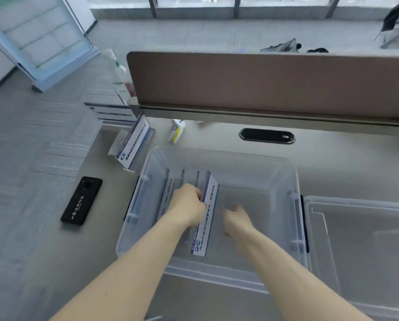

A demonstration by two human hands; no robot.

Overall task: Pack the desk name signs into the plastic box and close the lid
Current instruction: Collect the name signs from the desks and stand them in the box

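Observation:
A clear plastic box [293,179] stands open on the desk in front of me. Several acrylic name signs stand on edge along its left side. My left hand [189,205] is inside the box, gripping a white name sign with a blue border [207,216] that stands on edge beside the others. My right hand [236,220] reaches into the box just right of that sign, fingers apart, holding nothing. The clear lid [360,239] lies flat to the right of the box. Another name sign [133,144] stands on the desk behind the box's left corner.
A black phone [81,201] lies on the desk to the left. A small white and yellow bottle [177,130] lies behind the box. A brown desk divider [263,82] runs along the back, with a cable grommet [267,136] below it. More signs [110,111] sit at the far left.

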